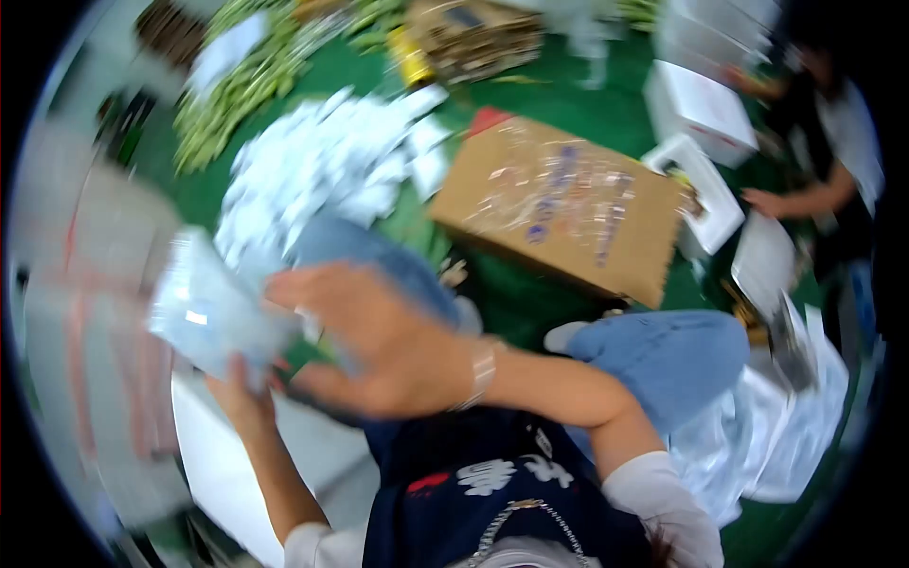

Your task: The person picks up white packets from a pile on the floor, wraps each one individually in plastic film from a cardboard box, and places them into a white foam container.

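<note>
A glossy pale blue-white packet [213, 308] is raised at the left, gripped at its lower edge by my left hand [248, 388]. My right hand [379, 346], blurred by motion, reaches across from the right with thumb and fingers apart. Its fingertips overlap the packet's right side in this view. Below my left forearm is a white foam box [222, 464], its inside partly hidden by my arms. Beyond my knee lies a big heap of similar pale packets [308, 166].
A taped cardboard box [559, 204] stands ahead on the green floor. Long green vegetables [213, 128] lie behind the heap. White foam boxes [701, 109] and another person [833, 180] are at the right. Clear plastic bags [757, 435] lie beside my right leg.
</note>
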Demonstrator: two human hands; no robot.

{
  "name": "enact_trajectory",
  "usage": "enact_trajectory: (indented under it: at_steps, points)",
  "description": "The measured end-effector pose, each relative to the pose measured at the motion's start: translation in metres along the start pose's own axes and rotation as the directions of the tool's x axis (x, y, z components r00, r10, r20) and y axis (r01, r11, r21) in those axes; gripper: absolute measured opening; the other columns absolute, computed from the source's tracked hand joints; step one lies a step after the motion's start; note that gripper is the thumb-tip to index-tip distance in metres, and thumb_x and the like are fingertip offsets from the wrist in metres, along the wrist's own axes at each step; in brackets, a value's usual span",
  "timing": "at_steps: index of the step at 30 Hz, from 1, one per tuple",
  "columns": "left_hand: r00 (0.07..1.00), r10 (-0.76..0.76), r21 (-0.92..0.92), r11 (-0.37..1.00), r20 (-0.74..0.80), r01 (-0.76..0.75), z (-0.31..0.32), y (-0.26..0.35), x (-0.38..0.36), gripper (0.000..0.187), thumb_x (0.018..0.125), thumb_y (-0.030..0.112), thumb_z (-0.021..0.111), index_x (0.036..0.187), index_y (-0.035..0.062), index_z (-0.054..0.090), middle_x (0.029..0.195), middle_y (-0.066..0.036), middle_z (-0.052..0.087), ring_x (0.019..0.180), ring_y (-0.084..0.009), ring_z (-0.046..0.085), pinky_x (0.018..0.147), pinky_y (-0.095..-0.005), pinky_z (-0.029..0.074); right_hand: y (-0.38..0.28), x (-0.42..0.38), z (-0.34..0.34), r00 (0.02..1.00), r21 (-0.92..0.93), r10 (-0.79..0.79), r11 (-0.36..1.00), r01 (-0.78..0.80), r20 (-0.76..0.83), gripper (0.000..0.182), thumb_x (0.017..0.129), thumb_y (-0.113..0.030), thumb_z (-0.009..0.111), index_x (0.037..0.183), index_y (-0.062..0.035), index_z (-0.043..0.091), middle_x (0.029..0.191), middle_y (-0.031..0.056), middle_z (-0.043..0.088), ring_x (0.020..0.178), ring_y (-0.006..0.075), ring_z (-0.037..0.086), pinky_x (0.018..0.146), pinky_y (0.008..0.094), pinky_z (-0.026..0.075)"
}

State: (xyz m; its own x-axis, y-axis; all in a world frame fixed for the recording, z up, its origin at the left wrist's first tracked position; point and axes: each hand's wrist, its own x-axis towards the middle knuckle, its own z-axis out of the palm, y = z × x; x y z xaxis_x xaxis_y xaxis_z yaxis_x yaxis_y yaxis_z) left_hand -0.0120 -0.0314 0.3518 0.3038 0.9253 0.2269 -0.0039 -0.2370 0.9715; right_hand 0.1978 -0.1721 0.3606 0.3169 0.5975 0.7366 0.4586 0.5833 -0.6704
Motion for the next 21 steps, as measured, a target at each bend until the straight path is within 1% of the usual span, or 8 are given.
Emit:
enact_trajectory:
  at_steps: [2,7,9,12,14,16,18,21]
  points:
    - [0.834,-0.103,-0.263,0.964,-0.542,-0.052,-0.085,0.007,0.019,0.041,0.089,0.033,0.061,0.113,0.0012,0.052,0.088,-0.013,0.062,0.068,-0.02,0.061,0.052,-0.0212,0.046,0.029,-0.015,-0.037,0.942,-0.009,0.335,0.942,-0.335,0.024,0.037,0.08,-0.018,0.065,0.112,-0.0011,0.058,0.112,0.0175,0.06,0.103,0.0288,0.06,0.09,0.0357,0.045]
    - [0.593,0.032,-0.177,0.94,-0.805,-0.292,-0.231,0.033,-0.021,0.052,0.088,0.033,0.064,0.12,-0.005,0.046,0.105,-0.019,0.06,0.085,-0.0248,0.065,0.066,-0.0234,0.055,0.175,-0.069,-0.144,0.563,0.007,0.598,0.689,-0.725,-0.571,0.025,0.085,-0.013,0.061,0.105,0.0022,0.059,0.087,0.0102,0.066,0.081,0.017,0.063,0.074,0.028,0.049]
    - [0.367,-0.151,-0.234,0.953,-0.918,-0.192,-0.289,-0.004,-0.047,0.058,0.088,0.028,0.065,0.127,-0.0073,0.04,0.114,-0.024,0.056,0.101,-0.0316,0.062,0.075,-0.0272,0.057,0.207,-0.095,-0.175,0.443,0.223,0.691,0.65,-0.726,-0.572,0.025,0.086,-0.013,0.06,0.106,0.0017,0.058,0.087,0.0097,0.066,0.078,0.0148,0.063,0.069,0.0245,0.049]
    - [0.344,-0.149,-0.078,0.974,-0.927,0.211,-0.218,-0.03,-0.05,0.043,0.095,0.019,0.049,0.128,-0.0086,0.041,0.116,-0.024,0.057,0.103,-0.0291,0.06,0.08,-0.0356,0.057,0.223,-0.118,-0.183,0.399,0.202,0.734,0.58,-0.789,-0.549,0.024,0.087,-0.013,0.06,0.106,0.0016,0.059,0.087,0.0087,0.066,0.076,0.0124,0.063,0.066,0.0221,0.049]
    - [0.688,0.352,0.502,0.865,-0.634,0.02,-0.13,-0.049,-0.017,0.036,0.097,0.017,0.042,0.124,-0.0064,0.049,0.111,-0.02,0.062,0.098,-0.025,0.061,0.079,-0.0347,0.055,0.223,-0.12,-0.172,0.373,0.181,0.762,0.532,-0.827,-0.529,0.024,0.087,-0.013,0.06,0.106,0.0015,0.058,0.087,0.0083,0.066,0.076,0.0122,0.063,0.066,0.022,0.048]
    - [0.867,0.321,0.47,0.875,-0.381,-0.118,-0.04,-0.071,0.027,0.03,0.091,0.007,0.056,0.12,-0.0006,0.055,0.105,-0.011,0.066,0.093,-0.0182,0.062,0.074,-0.0284,0.05,0.222,-0.126,-0.163,0.341,0.151,0.782,0.478,-0.865,-0.522,0.024,0.087,-0.013,0.06,0.106,0.0014,0.058,0.087,0.008,0.066,0.076,0.012,0.062,0.065,0.0219,0.048]
    - [0.942,0.029,0.403,0.908,-0.335,0.115,0.01,-0.132,0.081,0.046,0.084,0.017,0.069,0.121,-0.0056,0.051,0.115,-0.017,0.061,0.098,-0.0228,0.06,0.083,-0.0325,0.048,0.225,-0.132,-0.158,0.336,0.141,0.797,0.459,-0.877,-0.503,0.023,0.088,-0.012,0.058,0.107,0.0011,0.058,0.088,0.0079,0.067,0.075,0.0112,0.062,0.064,0.0213,0.048]
    - [0.906,-0.201,0.814,0.398,-0.372,0.423,0.018,-0.325,0.142,0.097,0.067,0.055,0.075,0.127,-0.0131,0.042,0.13,-0.026,0.049,0.119,-0.0361,0.051,0.1,-0.039,0.041,0.213,-0.142,-0.16,0.326,0.045,0.78,0.412,-0.91,-0.534,0.02,0.09,-0.011,0.056,0.106,-0.0003,0.058,0.088,0.0079,0.067,0.075,0.0112,0.062,0.065,0.0221,0.048]
